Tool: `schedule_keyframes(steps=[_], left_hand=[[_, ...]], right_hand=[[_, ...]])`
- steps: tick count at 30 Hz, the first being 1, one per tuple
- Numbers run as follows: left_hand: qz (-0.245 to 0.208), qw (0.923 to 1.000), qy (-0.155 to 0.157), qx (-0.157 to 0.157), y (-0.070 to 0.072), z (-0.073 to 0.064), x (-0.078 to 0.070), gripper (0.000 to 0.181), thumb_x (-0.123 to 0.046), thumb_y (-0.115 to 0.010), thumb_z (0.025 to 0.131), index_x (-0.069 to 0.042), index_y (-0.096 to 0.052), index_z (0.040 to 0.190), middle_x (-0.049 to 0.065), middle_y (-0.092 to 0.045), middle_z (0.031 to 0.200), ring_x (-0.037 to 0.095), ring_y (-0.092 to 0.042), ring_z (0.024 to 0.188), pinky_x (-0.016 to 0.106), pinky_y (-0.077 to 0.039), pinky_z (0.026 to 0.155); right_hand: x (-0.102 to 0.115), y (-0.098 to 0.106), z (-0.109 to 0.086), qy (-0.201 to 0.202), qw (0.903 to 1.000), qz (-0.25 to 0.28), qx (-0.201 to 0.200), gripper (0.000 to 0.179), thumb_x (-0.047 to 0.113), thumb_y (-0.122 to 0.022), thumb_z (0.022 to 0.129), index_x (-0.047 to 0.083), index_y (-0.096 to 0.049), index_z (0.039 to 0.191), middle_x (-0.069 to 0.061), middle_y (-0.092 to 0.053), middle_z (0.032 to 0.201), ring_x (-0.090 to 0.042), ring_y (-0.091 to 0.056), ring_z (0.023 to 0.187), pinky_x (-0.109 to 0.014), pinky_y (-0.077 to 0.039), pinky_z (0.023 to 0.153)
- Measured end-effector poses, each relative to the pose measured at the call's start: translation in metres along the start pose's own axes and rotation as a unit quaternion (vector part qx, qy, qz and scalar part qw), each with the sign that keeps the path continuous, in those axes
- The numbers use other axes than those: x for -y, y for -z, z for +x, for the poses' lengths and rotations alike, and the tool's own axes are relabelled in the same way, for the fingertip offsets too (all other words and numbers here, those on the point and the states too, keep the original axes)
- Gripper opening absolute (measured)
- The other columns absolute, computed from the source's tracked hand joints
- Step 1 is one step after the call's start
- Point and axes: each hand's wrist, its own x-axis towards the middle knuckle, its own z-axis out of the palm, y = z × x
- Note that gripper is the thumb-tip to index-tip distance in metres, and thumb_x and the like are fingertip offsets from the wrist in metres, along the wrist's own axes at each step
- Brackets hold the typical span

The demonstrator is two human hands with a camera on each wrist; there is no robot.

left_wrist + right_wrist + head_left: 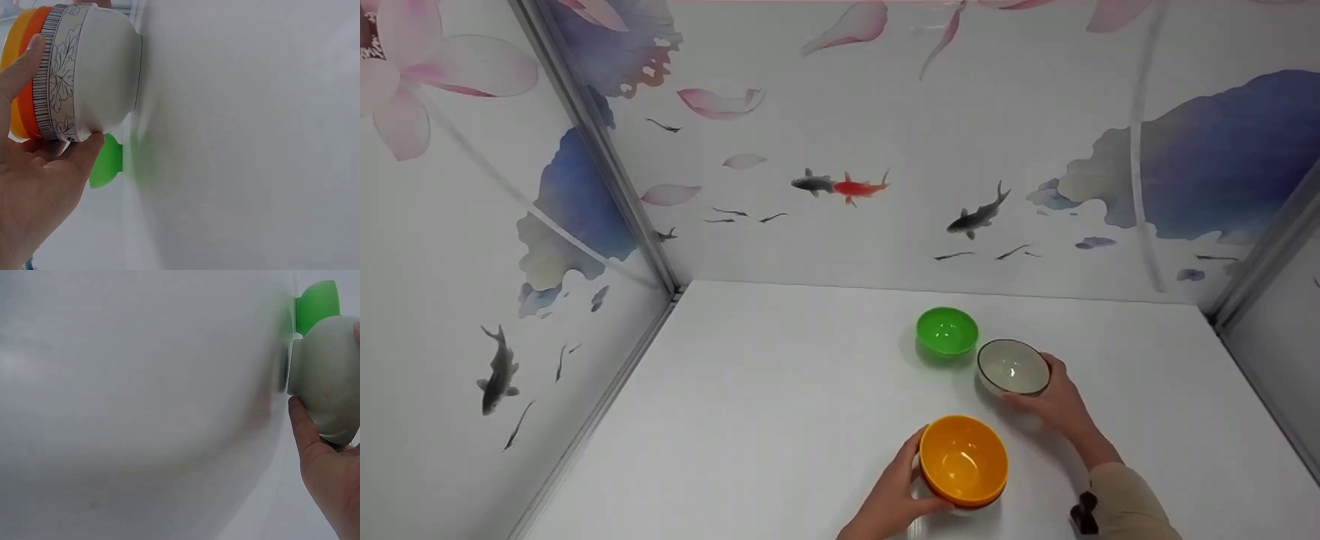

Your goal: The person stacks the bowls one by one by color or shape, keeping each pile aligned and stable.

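My left hand (894,486) grips a stack of nested bowls at the table's near side, thumb and fingers spread around its left. On top is a yellow-orange bowl (964,459); beneath it an orange-red bowl (29,84) shows as a band, then a white bowl (107,73) with a leaf-patterned band. Farther back and right, my right hand (1056,401) holds a pale grey bowl (1011,369) with a dark rim, upright, its foot right at the table surface in the right wrist view. A small green bowl (947,332) stands just behind and left of it.
The white table (750,420) reaches to a back wall (840,247) printed with fish, petals and blue leaves. Side panels with metal corner posts (607,165) close in the left and right.
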Motion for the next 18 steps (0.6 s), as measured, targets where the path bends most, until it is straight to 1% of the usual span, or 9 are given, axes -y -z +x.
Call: schedule_keyframes(steps=[2, 8, 18], left_hand=[[0.0, 1.0, 0.006, -0.003, -0.001, 0.0, 0.0, 0.097, -0.031, -0.087, 0.075, -0.03, -0.031, 0.154, -0.011, -0.036, 0.159, 0.015, -0.039, 0.145, 0.042, -0.041, 0.117], [0.006, 1.0, -0.004, 0.0, 0.001, 0.0, -0.002, 0.097, -0.03, -0.086, 0.076, -0.03, -0.03, 0.154, -0.009, -0.036, 0.16, 0.017, -0.038, 0.146, 0.044, -0.041, 0.117], [-0.003, 1.0, 0.001, 0.0, 0.0, 0.0, -0.001, 0.096, -0.031, -0.086, 0.076, -0.03, -0.031, 0.154, -0.009, -0.036, 0.16, 0.017, -0.038, 0.146, 0.046, -0.041, 0.118]], right_hand=[[0.0, 0.001, -0.001, -0.002, 1.0, -0.001, 0.0, 0.127, 0.056, -0.084, 0.072, -0.003, -0.007, 0.154, -0.031, -0.024, 0.156, -0.047, -0.031, 0.141, -0.064, -0.031, 0.118], [0.005, 0.005, -0.007, -0.006, 1.0, 0.001, 0.0, 0.129, 0.058, -0.084, 0.071, -0.003, -0.006, 0.155, -0.031, -0.023, 0.157, -0.047, -0.03, 0.141, -0.064, -0.031, 0.118], [0.014, 0.008, -0.022, 0.001, 1.0, -0.003, -0.005, 0.126, 0.056, -0.083, 0.073, -0.003, -0.008, 0.155, -0.031, -0.024, 0.157, -0.048, -0.031, 0.141, -0.064, -0.032, 0.117]])
